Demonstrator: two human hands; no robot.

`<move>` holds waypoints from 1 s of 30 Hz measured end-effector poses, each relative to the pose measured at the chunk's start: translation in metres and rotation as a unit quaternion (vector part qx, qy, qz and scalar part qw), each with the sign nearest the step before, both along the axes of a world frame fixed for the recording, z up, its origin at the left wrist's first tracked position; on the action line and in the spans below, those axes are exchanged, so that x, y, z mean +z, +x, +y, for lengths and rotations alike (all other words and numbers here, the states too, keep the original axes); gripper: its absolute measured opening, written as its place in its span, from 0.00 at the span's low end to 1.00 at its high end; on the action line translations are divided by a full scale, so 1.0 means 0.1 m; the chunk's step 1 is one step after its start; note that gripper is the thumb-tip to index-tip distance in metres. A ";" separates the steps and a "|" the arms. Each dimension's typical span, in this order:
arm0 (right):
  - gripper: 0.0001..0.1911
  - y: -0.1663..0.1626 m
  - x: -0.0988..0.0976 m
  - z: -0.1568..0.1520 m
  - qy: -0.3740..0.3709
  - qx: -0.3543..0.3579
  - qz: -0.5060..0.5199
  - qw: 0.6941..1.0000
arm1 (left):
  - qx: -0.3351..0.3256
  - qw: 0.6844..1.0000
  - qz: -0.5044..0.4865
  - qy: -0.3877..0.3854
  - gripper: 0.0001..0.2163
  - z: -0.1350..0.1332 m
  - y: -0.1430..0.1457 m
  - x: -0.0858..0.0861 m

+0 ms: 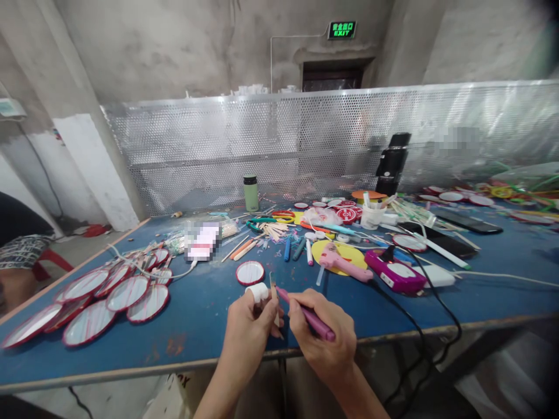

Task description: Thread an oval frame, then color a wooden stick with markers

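Note:
My left hand point(247, 326) pinches a thin, pale wooden stick point(275, 305) near the table's front edge. Something white and rounded point(257, 291) sits at its index finger; whether it is a finger wrap or a separate piece I cannot tell. My right hand point(325, 334) is closed around a purple marker point(318, 323), whose tip points at the stick and meets or nearly meets it. Just beyond the hands lies a small round disc with a red rim point(250, 272). To the right, a pink glue gun point(345, 263) rests on a yellow oval piece point(323, 251).
Several red-rimmed discs point(89, 320) are piled at the left. A phone point(203, 241) lies behind them on a cable. A purple power strip point(393, 272) with cords stands right, a green bottle point(251, 193) and black flask point(392, 164) at the back, before a perforated metal screen point(227, 145).

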State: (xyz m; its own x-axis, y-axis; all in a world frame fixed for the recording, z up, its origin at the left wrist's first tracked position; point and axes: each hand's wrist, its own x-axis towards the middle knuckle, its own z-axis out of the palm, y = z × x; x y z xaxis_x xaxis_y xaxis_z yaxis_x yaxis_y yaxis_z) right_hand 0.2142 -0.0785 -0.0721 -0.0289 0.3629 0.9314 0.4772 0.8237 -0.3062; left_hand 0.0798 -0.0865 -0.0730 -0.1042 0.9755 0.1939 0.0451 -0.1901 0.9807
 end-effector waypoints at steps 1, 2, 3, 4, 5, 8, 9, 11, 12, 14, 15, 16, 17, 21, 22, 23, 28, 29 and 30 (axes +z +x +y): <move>0.05 0.00 0.00 0.00 0.001 -0.003 0.001 1.000 | -0.001 1.000 0.002 0.000 0.13 0.00 0.00 -0.01; 0.05 0.00 -0.01 0.00 0.000 -0.005 0.000 1.000 | -0.002 1.000 0.004 0.001 0.13 0.01 0.00 -0.01; 0.05 0.00 -0.01 0.00 -0.001 -0.004 -0.001 1.000 | -0.002 1.000 0.006 0.001 0.13 0.01 0.00 -0.02; 0.05 0.00 -0.01 0.00 -0.003 -0.003 -0.002 1.000 | -0.002 1.000 0.007 0.001 0.13 0.02 0.00 -0.02; 0.05 0.01 0.00 0.00 -0.004 -0.001 -0.002 1.000 | -0.002 1.000 0.008 0.003 0.13 0.02 0.00 -0.03; 0.05 0.01 0.01 0.00 -0.007 0.001 0.006 1.000 | 0.001 1.000 0.014 0.008 0.13 0.04 0.00 -0.03; 0.06 0.01 0.01 0.00 -0.008 0.001 0.012 1.000 | 0.003 1.000 0.017 0.010 0.13 0.04 0.00 -0.03; 0.06 0.00 0.01 0.01 -0.010 0.007 0.018 1.000 | 0.003 1.000 0.023 0.014 0.13 0.04 -0.01 -0.03; 0.06 0.00 0.01 0.01 -0.012 0.012 0.018 1.000 | 0.002 1.000 0.023 0.016 0.13 0.04 -0.01 -0.02; 0.06 0.00 0.00 0.02 -0.015 0.020 0.013 1.000 | 0.001 1.000 0.016 0.019 0.13 0.04 0.00 -0.01; 0.06 0.00 0.00 0.03 -0.016 0.023 0.014 1.000 | -0.001 1.000 0.011 0.021 0.13 0.04 0.00 -0.01; 0.06 0.00 0.00 0.04 -0.019 0.024 0.018 0.999 | -0.003 1.000 0.005 0.022 0.12 0.05 0.00 0.00; 0.06 0.00 -0.01 0.04 -0.025 0.025 0.028 0.999 | -0.008 1.000 -0.002 0.025 0.12 0.05 0.00 0.00; 0.07 0.02 -0.02 0.07 -0.080 0.039 0.097 0.991 | -0.040 0.998 -0.017 0.041 0.11 0.08 -0.01 -0.02; 0.08 0.02 -0.03 0.08 -0.096 0.046 0.110 0.988 | -0.040 0.998 -0.020 0.044 0.11 0.09 -0.01 -0.03; 0.08 0.02 -0.04 0.09 -0.111 0.053 0.117 0.985 | -0.041 0.998 -0.022 0.048 0.11 0.10 -0.02 -0.03; 0.10 0.00 -0.08 0.15 -0.142 0.084 0.128 0.978 | -0.027 0.997 -0.038 0.063 0.10 0.13 -0.03 -0.04; 0.10 -0.01 -0.08 0.16 -0.145 0.087 0.127 0.977 | -0.023 0.997 -0.039 0.065 0.10 0.14 -0.03 -0.04; 0.11 -0.02 -0.08 0.16 -0.148 0.088 0.125 0.977 | -0.019 0.997 -0.040 0.067 0.09 0.15 -0.03 -0.05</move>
